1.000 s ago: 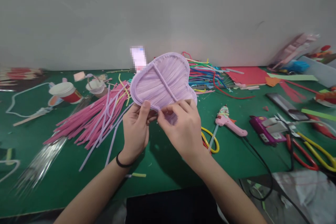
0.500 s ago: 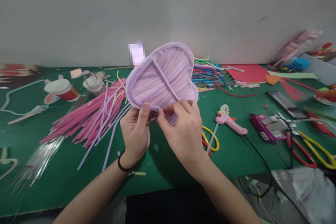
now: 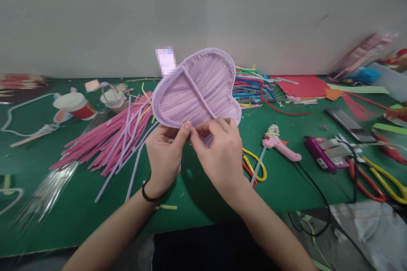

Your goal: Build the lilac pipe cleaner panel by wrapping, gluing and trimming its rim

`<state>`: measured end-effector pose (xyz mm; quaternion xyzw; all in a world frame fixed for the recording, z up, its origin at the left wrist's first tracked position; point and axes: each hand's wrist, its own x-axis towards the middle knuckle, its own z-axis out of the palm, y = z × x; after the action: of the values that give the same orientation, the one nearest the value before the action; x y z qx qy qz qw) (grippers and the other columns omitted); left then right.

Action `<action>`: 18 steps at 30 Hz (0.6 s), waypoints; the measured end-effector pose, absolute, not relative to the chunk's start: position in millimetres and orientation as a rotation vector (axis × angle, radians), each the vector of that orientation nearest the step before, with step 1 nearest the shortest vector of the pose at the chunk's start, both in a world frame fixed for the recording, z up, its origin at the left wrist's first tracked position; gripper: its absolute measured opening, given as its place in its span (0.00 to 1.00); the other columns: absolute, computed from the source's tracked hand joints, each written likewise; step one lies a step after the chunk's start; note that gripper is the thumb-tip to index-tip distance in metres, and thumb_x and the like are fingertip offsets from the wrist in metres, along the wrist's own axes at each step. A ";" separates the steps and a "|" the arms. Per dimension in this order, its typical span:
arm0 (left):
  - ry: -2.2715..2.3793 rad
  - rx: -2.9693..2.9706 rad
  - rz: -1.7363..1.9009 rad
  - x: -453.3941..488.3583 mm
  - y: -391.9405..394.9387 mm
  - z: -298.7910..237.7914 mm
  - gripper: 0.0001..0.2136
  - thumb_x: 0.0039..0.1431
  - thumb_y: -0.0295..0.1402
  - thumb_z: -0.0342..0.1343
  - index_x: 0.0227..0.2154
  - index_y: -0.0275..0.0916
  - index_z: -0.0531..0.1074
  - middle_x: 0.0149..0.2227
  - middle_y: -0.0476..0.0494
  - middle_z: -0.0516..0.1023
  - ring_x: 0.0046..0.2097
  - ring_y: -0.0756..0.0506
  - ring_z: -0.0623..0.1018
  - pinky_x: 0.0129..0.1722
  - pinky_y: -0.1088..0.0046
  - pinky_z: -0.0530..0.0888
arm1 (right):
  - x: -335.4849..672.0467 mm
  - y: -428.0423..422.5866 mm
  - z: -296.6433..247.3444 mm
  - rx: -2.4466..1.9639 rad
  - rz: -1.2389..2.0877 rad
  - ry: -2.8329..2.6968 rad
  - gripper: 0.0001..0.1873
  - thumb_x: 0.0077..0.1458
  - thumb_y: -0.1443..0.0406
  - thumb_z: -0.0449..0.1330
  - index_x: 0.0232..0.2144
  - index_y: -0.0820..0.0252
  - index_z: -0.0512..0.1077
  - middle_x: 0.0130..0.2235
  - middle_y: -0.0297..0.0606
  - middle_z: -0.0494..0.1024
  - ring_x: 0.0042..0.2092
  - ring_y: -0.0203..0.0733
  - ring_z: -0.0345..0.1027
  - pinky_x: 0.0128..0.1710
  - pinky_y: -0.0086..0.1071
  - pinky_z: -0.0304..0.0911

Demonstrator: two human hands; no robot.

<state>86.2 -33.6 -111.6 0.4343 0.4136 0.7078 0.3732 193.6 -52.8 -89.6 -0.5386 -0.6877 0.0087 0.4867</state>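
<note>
A lilac heart-shaped piece [image 3: 178, 97] is held up above the near-middle part of a green table [image 3: 197, 207], tilted so that its ribbed face shows, with a raised rim around it and a lilac bar [image 3: 199, 92] running across it from far left to near right. The left hand [image 3: 163, 148] grips the near edge of the piece, thumb in front and fingers partly hidden behind it; the right hand [image 3: 219, 156] pinches the same edge just to the right, its thumb close beside the left one, other fingers curled. A black band [image 3: 149, 192] circles the left wrist. Left of the hands lie loose lilac stems [image 3: 135, 169] over a bundle of pink stems [image 3: 101, 137], with clear strips [image 3: 52, 190] at its near-left end and a paper cup [image 3: 74, 105] farther left. Beyond the piece to the right are multicoloured stems [image 3: 252, 89] and a red sheet [image 3: 307, 87]. To the right of the hands lies a pink glue gun [image 3: 284, 149], then a purple box [image 3: 321, 156], and scissors [image 3: 386, 180] near the right edge. A pale wall [image 3: 203, 12] stands on the far side.
</note>
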 end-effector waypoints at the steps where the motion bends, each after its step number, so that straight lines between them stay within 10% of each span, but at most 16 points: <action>1: 1.059 1.096 1.798 85.2 -31.9 -111.5 0.09 0.52 0.34 0.69 0.35 0.38 0.80 0.32 0.46 0.83 0.34 0.47 0.82 0.37 0.73 0.80 | 194.7 -54.2 -89.6 -1.288 0.016 -1.683 0.08 0.61 0.64 0.62 0.29 0.57 0.73 0.31 0.36 0.79 0.39 0.44 0.66 0.42 0.39 0.62; 9: 1.005 0.934 1.792 82.7 -23.9 -108.7 0.10 0.49 0.34 0.71 0.33 0.39 0.79 0.29 0.49 0.82 0.28 0.53 0.78 0.28 0.81 0.76 | 213.6 -63.6 -85.3 -1.105 -0.128 -1.525 0.12 0.58 0.71 0.61 0.27 0.54 0.64 0.27 0.32 0.71 0.33 0.40 0.64 0.39 0.38 0.62; 18: 0.912 0.899 1.719 86.3 -29.1 -106.4 0.09 0.48 0.32 0.71 0.30 0.37 0.77 0.26 0.52 0.77 0.27 0.55 0.75 0.28 0.82 0.73 | 202.8 -50.9 -103.4 -1.134 -0.017 -1.735 0.05 0.62 0.66 0.60 0.38 0.56 0.78 0.38 0.40 0.77 0.43 0.45 0.64 0.47 0.41 0.64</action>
<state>86.3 -29.1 -106.4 0.3683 0.3737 0.7040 0.4787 202.8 -50.9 -103.4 -0.4708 -0.7205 -0.0069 0.5092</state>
